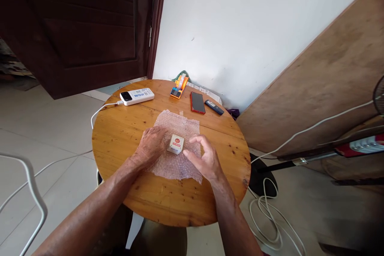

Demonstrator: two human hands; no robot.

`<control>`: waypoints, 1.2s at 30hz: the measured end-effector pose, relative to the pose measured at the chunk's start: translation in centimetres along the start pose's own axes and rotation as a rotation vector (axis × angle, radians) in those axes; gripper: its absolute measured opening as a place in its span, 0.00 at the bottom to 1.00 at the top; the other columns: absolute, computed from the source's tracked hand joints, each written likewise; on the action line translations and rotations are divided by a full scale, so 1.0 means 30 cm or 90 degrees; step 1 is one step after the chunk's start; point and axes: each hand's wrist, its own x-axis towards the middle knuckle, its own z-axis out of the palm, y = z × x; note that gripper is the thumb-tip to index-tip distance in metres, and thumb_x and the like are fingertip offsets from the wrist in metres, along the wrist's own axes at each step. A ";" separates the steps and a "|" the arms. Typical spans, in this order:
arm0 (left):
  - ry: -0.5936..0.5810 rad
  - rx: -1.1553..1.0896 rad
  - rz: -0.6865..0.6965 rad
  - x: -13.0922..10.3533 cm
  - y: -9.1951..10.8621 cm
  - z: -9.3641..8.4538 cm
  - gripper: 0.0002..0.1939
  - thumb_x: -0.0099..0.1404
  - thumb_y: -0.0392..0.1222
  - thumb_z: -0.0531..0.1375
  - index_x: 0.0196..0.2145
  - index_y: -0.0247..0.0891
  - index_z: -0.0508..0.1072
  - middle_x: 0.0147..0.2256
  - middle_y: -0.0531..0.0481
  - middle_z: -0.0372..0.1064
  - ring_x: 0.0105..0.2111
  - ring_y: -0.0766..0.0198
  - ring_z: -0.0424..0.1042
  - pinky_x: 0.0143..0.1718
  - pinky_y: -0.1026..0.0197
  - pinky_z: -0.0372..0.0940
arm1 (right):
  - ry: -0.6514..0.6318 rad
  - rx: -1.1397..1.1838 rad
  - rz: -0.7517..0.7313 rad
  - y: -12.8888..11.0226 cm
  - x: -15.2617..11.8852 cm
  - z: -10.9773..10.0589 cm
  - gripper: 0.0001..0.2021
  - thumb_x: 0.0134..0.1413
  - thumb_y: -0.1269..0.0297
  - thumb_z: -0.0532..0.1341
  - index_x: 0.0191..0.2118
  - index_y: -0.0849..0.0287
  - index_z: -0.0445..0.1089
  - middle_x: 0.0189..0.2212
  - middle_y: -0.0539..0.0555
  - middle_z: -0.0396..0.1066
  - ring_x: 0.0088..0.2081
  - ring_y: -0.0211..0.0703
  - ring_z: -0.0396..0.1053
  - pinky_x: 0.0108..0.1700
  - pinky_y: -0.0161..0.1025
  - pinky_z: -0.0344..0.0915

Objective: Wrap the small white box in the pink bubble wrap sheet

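A small white box [175, 144] with a red round mark on top sits on a sheet of bubble wrap [177, 128] spread on a round wooden table [126, 128]. My left hand [151, 146] lies flat on the wrap, its fingers against the box's left side. My right hand [204, 156] hovers just right of the box, fingers curled and apart, thumb near the box's lower right corner; it holds nothing.
At the table's far side lie a white power bank [137, 96] with a white cable [99, 112], an orange tape dispenser [179, 86], a red-edged phone [197, 102] and a dark remote [214, 107]. A wooden board [324, 76] leans right; cables cross the floor.
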 end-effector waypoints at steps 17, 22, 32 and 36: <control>0.121 -0.237 0.011 -0.014 -0.006 -0.045 0.15 0.65 0.46 0.55 0.41 0.36 0.77 0.44 0.43 0.77 0.44 0.54 0.75 0.47 0.55 0.67 | -0.200 -0.102 -0.046 -0.058 -0.099 -0.016 0.07 0.63 0.71 0.54 0.36 0.56 0.68 0.36 0.53 0.72 0.38 0.42 0.70 0.41 0.38 0.64; 0.081 -0.316 0.107 -0.032 0.013 -0.091 0.20 0.65 0.57 0.56 0.33 0.38 0.77 0.36 0.46 0.78 0.39 0.55 0.75 0.44 0.55 0.65 | -0.139 -0.102 -0.026 -0.043 -0.076 -0.025 0.06 0.62 0.68 0.55 0.35 0.56 0.68 0.30 0.50 0.72 0.31 0.40 0.69 0.35 0.35 0.62; 0.018 -0.182 0.154 -0.018 -0.011 -0.061 0.05 0.58 0.42 0.63 0.28 0.39 0.72 0.29 0.51 0.72 0.32 0.60 0.70 0.38 0.59 0.62 | -0.096 0.018 0.062 -0.025 0.038 -0.028 0.07 0.59 0.64 0.57 0.31 0.57 0.69 0.26 0.49 0.70 0.28 0.38 0.66 0.29 0.34 0.59; 0.028 -0.224 0.144 -0.017 -0.011 -0.057 0.06 0.60 0.41 0.60 0.27 0.38 0.70 0.29 0.51 0.70 0.31 0.63 0.68 0.35 0.61 0.62 | -0.160 0.066 0.089 -0.006 0.108 -0.040 0.10 0.60 0.56 0.58 0.34 0.56 0.72 0.31 0.50 0.72 0.33 0.41 0.69 0.34 0.36 0.62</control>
